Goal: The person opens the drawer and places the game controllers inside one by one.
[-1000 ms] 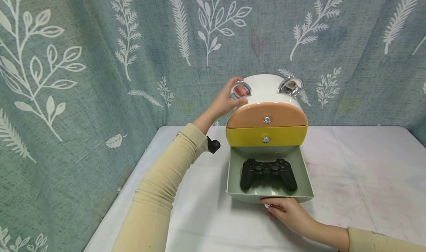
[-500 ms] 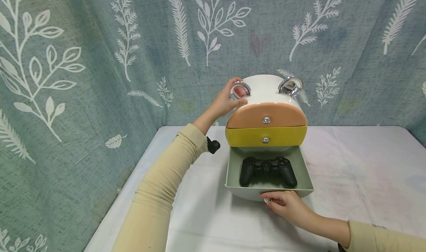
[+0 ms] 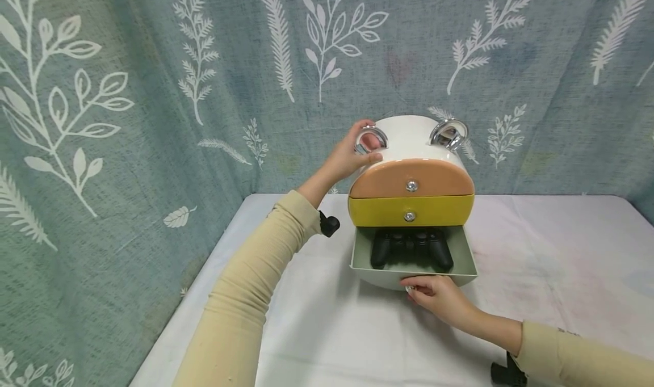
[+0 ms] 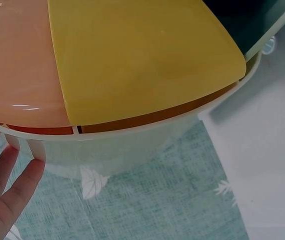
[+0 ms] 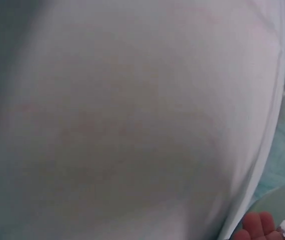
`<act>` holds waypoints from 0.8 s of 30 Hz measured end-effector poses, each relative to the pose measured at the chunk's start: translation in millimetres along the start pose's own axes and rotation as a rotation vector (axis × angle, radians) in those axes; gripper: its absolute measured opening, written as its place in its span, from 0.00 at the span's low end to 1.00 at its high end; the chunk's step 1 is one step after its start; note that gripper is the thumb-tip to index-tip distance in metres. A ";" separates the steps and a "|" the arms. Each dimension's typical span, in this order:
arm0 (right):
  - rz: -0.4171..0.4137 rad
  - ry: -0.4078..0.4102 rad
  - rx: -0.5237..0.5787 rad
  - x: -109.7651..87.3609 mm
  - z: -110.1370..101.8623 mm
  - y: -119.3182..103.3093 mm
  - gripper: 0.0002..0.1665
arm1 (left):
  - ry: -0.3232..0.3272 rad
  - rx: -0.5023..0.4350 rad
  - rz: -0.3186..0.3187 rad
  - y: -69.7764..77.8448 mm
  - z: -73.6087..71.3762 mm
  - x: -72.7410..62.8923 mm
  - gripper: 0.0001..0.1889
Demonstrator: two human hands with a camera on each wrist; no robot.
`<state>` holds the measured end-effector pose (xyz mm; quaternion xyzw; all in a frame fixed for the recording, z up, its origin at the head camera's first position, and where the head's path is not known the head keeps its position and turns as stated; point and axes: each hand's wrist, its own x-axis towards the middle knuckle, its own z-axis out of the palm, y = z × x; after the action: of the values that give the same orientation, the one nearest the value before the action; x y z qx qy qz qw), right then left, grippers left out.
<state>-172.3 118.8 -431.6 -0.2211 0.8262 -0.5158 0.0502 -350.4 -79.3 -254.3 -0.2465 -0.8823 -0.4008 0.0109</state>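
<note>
A small drawer cabinet (image 3: 403, 131) with a white rounded shell stands on the table, an orange drawer (image 3: 378, 180) above a yellow drawer (image 3: 378, 212). My left hand (image 3: 349, 154) grips the shell's upper left beside a chrome ring (image 3: 384, 138), thumb toward the front; its fingers (image 4: 25, 185) lie along the shell in the left wrist view. Below, the green drawer (image 3: 378, 278) is pulled partway out and holds a black game controller (image 3: 439, 253), its back edge hidden under the yellow drawer. My right hand (image 3: 441, 302) pinches the drawer's clear knob (image 3: 410, 289).
A second chrome ring (image 3: 449, 134) rises from the cabinet's right top. White cloth covers the table (image 3: 552, 273). Behind and to the left hangs a blue-green curtain (image 3: 230, 63) with white leaf prints.
My right hand has moved the green drawer inward toward the cabinet, carrying the controller partly under the yellow drawer. My left hand has stayed on the shell.
</note>
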 end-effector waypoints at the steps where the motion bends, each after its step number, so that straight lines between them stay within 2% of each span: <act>1: -0.002 -0.002 0.007 2.1 -0.9 1.2 0.12 | 0.002 -0.004 0.004 0.2 0.2 0.0 0.36; 24: -0.002 0.043 -0.006 32.1 -17.0 18.7 0.12 | 0.000 0.001 0.004 -0.7 1.4 0.2 0.36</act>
<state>-212.3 126.4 -435.4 -0.2109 0.8285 -0.5179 0.0314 -350.6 -78.6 -255.7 -0.2484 -0.8820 -0.4004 0.0118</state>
